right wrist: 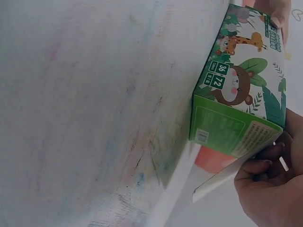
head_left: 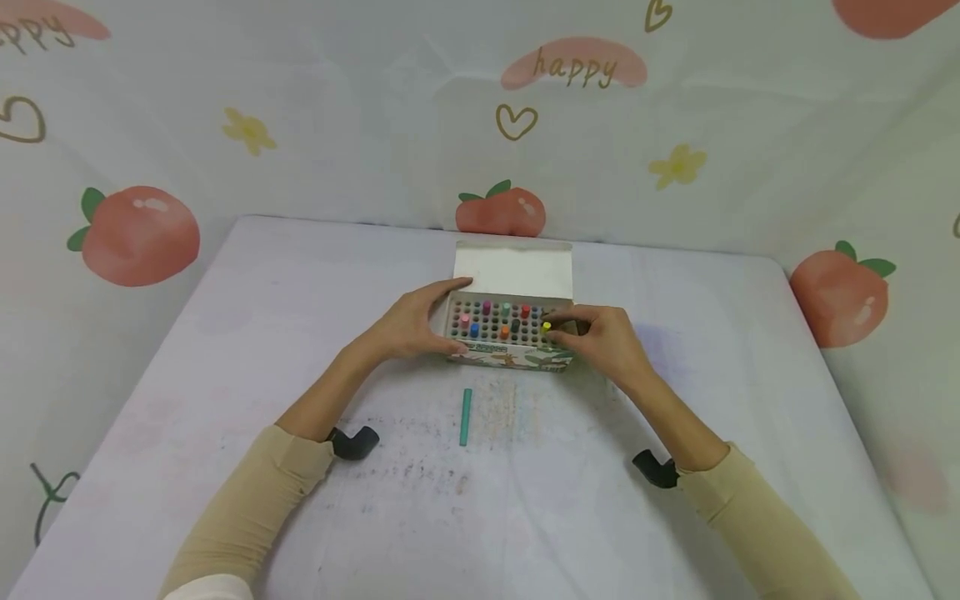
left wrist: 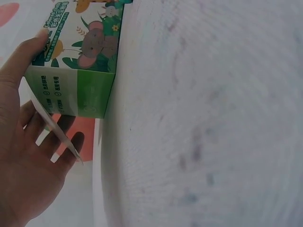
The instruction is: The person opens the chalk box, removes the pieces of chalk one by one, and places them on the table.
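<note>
A chalk box (head_left: 510,358) stands on the table with its lid raised at the back. Its top is a grid of holes, and several coloured chalk sticks poke up from it, among them a pink one (head_left: 465,320) and an orange one (head_left: 505,332). My left hand (head_left: 408,325) grips the box's left end, thumb (left wrist: 35,47) on the printed front and fingers behind. At the right end, my right hand (head_left: 603,337) pinches a yellow chalk (head_left: 547,327) between thumb and fingers, over the holes. In the right wrist view the raised box flap (right wrist: 227,177) partly hides these fingertips.
A green chalk stick (head_left: 466,417) lies on the white table (head_left: 570,500) in front of the box. Coloured chalk smudges mark the cloth around it. Behind the table hangs a printed curtain (head_left: 360,125). Black wrist mounts (head_left: 355,443) sit at both cuffs.
</note>
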`<state>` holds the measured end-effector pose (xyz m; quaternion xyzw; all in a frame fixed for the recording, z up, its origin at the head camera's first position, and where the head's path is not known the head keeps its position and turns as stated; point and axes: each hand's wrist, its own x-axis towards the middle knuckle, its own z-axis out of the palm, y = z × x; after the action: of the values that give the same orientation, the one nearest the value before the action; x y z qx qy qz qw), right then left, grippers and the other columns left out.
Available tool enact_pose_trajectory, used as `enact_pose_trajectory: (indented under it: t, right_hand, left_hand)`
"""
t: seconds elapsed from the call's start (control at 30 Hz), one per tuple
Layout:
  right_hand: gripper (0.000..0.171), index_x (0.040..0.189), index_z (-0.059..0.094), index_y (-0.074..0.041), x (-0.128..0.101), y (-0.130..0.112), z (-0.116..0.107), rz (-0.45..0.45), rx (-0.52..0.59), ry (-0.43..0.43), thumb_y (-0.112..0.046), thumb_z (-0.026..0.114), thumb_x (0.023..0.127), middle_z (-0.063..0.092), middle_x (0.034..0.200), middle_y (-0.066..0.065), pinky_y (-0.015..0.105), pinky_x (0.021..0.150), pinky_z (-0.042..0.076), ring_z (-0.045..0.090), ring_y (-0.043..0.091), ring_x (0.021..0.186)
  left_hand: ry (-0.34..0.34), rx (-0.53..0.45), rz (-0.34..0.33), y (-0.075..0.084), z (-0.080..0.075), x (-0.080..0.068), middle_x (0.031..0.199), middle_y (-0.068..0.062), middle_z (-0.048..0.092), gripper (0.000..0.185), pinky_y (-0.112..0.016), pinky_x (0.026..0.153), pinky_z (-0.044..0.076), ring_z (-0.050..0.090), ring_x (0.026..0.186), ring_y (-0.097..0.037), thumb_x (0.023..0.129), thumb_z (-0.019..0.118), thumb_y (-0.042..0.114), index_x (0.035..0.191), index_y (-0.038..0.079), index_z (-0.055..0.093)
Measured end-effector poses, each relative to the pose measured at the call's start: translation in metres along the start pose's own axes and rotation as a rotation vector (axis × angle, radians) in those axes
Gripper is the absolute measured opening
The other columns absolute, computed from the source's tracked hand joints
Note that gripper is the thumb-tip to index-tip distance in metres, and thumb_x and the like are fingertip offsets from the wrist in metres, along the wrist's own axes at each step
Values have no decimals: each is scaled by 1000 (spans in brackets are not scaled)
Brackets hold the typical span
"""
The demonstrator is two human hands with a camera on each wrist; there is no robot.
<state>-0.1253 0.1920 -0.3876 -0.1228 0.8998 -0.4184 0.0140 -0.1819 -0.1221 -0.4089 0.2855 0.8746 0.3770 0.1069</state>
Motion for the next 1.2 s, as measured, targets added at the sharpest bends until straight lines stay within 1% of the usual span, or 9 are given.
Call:
enact_pose_trajectory:
  t: [0.13, 0.3, 0.47, 0.6, 0.7, 0.83, 0.93, 1.07, 1.2]
  right_hand:
    - [18, 101, 80, -14, 1, 0, 1, -45, -44, 19, -19, 81, 84, 73, 89, 0, 30, 56, 40, 49, 18, 62]
    - [15, 99, 80, -12, 0, -1, 3, -56, -52, 36, -17, 80, 85, 74, 90, 1, 29, 55, 42, 55, 17, 63]
    - [15, 100, 79, -11, 0, -1, 4, -72, -73, 62, -16, 79, 86, 74, 88, 1, 30, 53, 40, 50, 17, 58]
    - [16, 101, 79, -10, 0, -3, 5, -79, -79, 81, -16, 79, 86, 73, 82, 2, 30, 51, 36, 46, 17, 54]
    - [16, 102, 79, -10, 0, -4, 5, -93, -74, 86, -15, 78, 87, 73, 81, 2, 29, 50, 36, 46, 16, 54]
    - [14, 101, 79, -9, 1, -7, 4, -117, -51, 90, -11, 77, 87, 74, 86, 3, 28, 53, 41, 54, 16, 59]
    - [14, 101, 79, -8, 1, -9, 1, -136, -27, 101, -8, 77, 87, 74, 87, 4, 27, 56, 46, 60, 15, 64]
    - [14, 100, 78, -6, 3, -11, 0, -192, -5, 141, -6, 77, 87, 74, 87, 4, 25, 63, 51, 65, 15, 71]
    - [14, 101, 78, -5, 5, -13, -1, -251, 34, 190, -3, 76, 87, 74, 90, 4, 23, 69, 53, 68, 15, 78]
  left_hand:
    - [0, -7, 3, 0, -1, 0, 151, -5, 44, 106, -49, 112, 30, 38, 139, -25, 67, 91, 43, 155, 27, 34]
    - [-2, 0, -7, 0, 1, 0, 150, -4, 44, 106, -49, 112, 30, 38, 139, -24, 68, 91, 45, 155, 28, 34]
    - [0, 1, -11, 2, 0, 0, 150, -5, 45, 105, -49, 112, 30, 39, 138, -24, 68, 91, 43, 155, 27, 34]
    - [0, -11, -7, 2, -1, -1, 148, -5, 46, 104, -49, 112, 30, 40, 137, -24, 69, 91, 40, 155, 27, 34]
    - [-1, -11, -8, 2, 0, -1, 147, -5, 47, 104, -50, 112, 31, 41, 136, -24, 68, 91, 40, 155, 27, 35]
    - [-2, -5, -7, 2, 0, -1, 148, -5, 47, 105, -50, 112, 30, 41, 136, -24, 68, 91, 40, 155, 26, 35]
    - [-3, -3, -2, 2, 0, -1, 149, -6, 45, 104, -50, 112, 30, 39, 138, -25, 69, 91, 40, 155, 26, 35]
    - [-5, -4, -6, 3, -1, -1, 149, -7, 45, 105, -52, 111, 31, 41, 137, -26, 68, 91, 41, 155, 26, 35]
    - [-7, -5, -17, 3, -1, -1, 148, -7, 47, 105, -51, 110, 31, 42, 135, -26, 68, 91, 41, 155, 26, 35]
